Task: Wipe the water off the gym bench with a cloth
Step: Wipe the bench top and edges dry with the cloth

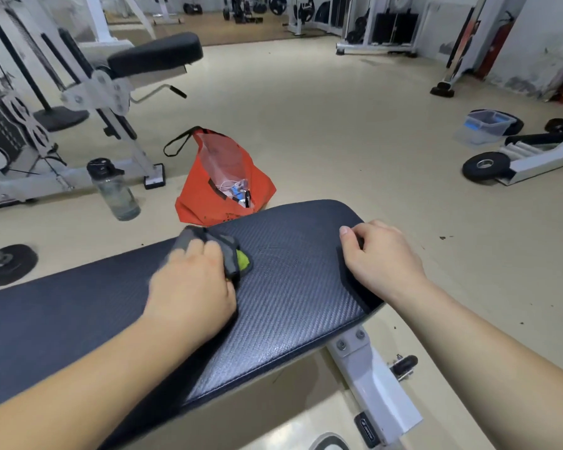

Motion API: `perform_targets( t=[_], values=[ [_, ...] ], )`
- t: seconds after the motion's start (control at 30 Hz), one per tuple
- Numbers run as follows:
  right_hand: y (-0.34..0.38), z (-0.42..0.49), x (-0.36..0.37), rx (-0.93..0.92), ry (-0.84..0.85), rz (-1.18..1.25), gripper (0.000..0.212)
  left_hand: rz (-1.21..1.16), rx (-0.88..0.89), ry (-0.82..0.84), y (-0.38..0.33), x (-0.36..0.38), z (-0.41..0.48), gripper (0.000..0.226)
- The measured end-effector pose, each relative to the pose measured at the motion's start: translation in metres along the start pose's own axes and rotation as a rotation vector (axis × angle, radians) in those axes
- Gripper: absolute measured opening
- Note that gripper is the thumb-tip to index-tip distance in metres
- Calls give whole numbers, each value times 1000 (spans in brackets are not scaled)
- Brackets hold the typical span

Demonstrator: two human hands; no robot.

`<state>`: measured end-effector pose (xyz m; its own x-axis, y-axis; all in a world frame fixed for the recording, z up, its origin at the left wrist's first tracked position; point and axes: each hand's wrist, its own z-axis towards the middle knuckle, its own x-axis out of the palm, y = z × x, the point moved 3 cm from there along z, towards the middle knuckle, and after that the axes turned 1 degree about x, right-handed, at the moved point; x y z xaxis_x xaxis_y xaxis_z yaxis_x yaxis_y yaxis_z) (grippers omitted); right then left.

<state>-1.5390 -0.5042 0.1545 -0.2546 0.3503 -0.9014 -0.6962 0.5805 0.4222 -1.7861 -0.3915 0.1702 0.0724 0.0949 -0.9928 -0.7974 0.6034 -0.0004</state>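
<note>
While your right hand [381, 258] clasps the dark textured bench pad [290, 306], sweep the grey-green cloth [233, 254] your left hand [192, 287] clutches in overlapping strokes.

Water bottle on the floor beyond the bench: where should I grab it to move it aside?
Grip the water bottle around its clear round body just below the black cap, coming from the bench side. It stands upright, a machine frame is close behind and the orange bag to one side, so the near face is probably freest.
</note>
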Motion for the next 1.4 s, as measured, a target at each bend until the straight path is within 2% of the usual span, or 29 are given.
perform_targets(
  t=[0.17, 0.27, 0.4, 0.57, 0.77, 0.9, 1.0, 1.1, 1.17, 1.27, 1.33, 1.4],
  values=[
    [12, 3, 3, -1, -4, 37, 43, -38, 217, 64, -69, -15, -43, 21],
    [-3, 6, 4, 85, -65, 189, 47, -44, 312, 11, -95, -5, -13, 22],
    [-31, 4, 0, 201, -96, 309, 36, -58, 259, 11, -112, 13, 78, 27],
    [-44, 5, -6, 225, -105, 392, 40, -15, 240, 115, -152, 20, 130, 37],
    [-38, 9, -19, 246, -211, 475, 41, -161, 569, 30, -185, 7, 44, 26],
    [-28, 0, -35, 200, -249, 536, 49, -187, 795, -28, -157, 12, -3, 32],
    [-15, -9, -38, 133, -132, 608, 55, -192, 863, 23, -117, 7, -27, 43],
    [19, -30, -34, -59, 123, 436, 44, -394, 698, 115, -70, -10, -54, 44],
    [46, -45, -32, -193, 315, 388, 50, -606, 503, 256, -33, -19, -67, 34],
    [80, -62, -30, -231, 528, 472, 80, -1287, 142, 551, 8, -43, -86, 11],
    [96, -66, -24, -195, 613, 647, 93, -1611, -134, 537, 24, -52, -89, 14],
    [109, -68, -18, -131, 727, 890, 96, -1707, -296, 429, 36, -54, -92, 16]
  ],
)
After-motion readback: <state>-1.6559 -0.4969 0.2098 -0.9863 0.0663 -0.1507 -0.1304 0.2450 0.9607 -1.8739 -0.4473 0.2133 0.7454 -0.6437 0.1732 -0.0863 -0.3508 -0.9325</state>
